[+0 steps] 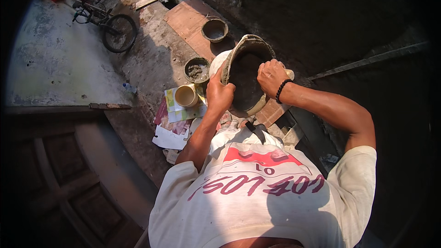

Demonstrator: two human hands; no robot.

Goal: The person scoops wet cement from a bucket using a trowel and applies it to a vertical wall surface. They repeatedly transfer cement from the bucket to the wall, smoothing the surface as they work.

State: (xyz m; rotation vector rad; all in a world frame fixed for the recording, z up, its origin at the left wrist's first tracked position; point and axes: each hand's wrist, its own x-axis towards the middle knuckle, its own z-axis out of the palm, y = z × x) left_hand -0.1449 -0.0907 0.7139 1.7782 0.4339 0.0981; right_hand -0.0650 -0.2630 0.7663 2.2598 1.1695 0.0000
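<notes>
— Mortar-caked black pan (245, 80), tilted on edge. Who has it?
— Both hands. Left hand (219, 94) is closed over the rim on its own side; right hand (272, 77), a black bead bracelet (281, 90) at the wrist, curls over the opposite rim.
— Surroundings?
— Just left of the left hand, a cream-filled tub (186, 95) sits on papers (177, 112). Beyond that hand, two round pans (197, 69) (214, 30) of grey mix. Well beyond, a bicycle (110, 24).

Both bare forearms reach forward from white short sleeves, elbows bent. The left hand (219, 93) curls its fingers closed in a grip; the right hand (272, 76), fingers bent, wears a black beaded wristband (282, 90).
</notes>
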